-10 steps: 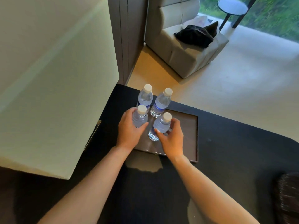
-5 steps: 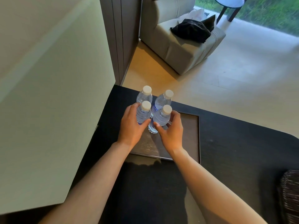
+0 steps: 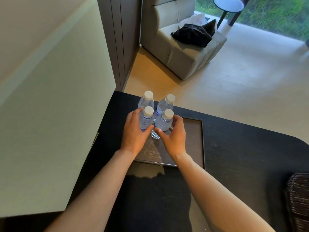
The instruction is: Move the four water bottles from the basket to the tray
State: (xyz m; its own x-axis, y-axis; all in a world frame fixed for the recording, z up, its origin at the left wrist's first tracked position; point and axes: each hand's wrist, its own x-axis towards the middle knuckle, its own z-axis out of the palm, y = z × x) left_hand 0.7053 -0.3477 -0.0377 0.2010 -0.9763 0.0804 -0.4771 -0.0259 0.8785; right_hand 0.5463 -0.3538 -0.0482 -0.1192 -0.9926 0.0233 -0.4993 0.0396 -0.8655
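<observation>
Several clear water bottles with white caps stand upright, packed close together at the far left end of a dark rectangular tray (image 3: 192,139). My left hand (image 3: 135,133) wraps around the near left bottle (image 3: 146,119). My right hand (image 3: 173,134) grips the near right bottle (image 3: 163,123). Behind them stand the far left bottle (image 3: 146,101) and the far right bottle (image 3: 165,104), both untouched. The wicker basket (image 3: 299,198) sits at the right edge of the table, partly cut off by the frame.
The tray lies on a black table (image 3: 242,164) with a rounded far right corner. A pale wall block (image 3: 50,114) rises close on the left. Beyond the table are a grey armchair (image 3: 184,47) with dark cloth and a round side table (image 3: 229,4).
Both hands slid the two near bottles away from me, closing the gap to the two far bottles. The view shifted slightly.
</observation>
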